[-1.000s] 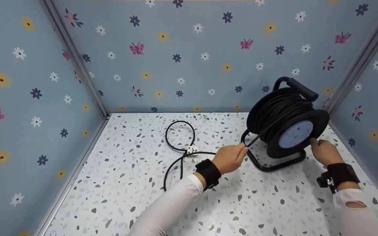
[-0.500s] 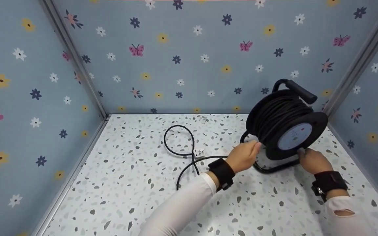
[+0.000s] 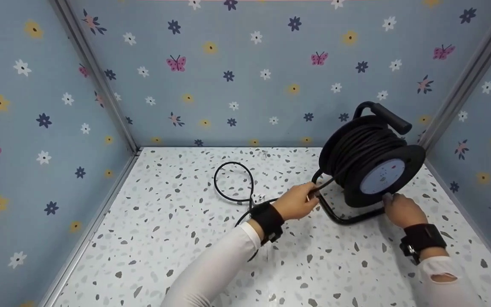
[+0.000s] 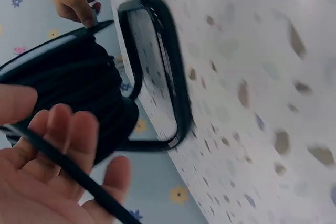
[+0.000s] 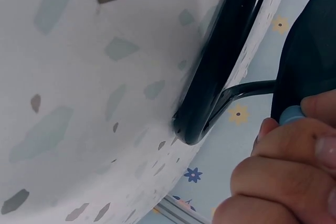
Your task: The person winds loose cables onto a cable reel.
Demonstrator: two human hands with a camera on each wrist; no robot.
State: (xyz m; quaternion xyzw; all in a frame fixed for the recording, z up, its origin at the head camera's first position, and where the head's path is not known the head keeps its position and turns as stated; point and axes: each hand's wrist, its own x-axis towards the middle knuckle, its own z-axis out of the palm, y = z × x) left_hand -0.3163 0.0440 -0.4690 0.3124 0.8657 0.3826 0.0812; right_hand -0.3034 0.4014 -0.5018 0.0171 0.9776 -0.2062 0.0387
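Note:
A black cable reel with a pale blue socket disc stands tilted on its tubular stand, at the right in the head view. Thick turns of cable fill its drum. My left hand loosely holds the black cable left of the drum; the left wrist view has it running across the palm, the fingers partly curled about it. With the thumb and forefinger, my right hand pinches a small blue-grey knob at the reel's lower rim.
Left of my hand lies a cable loop on the speckled white tabletop. A white plug sits beside it, partly hidden by cable. Flower-patterned panels rise at the back and both sides. The reel's handle sticks up.
The reel's disc has turned, and my right hand has moved left and down along its rim with the knob. My left hand went toward the drum, then back left, its fingers now looser.

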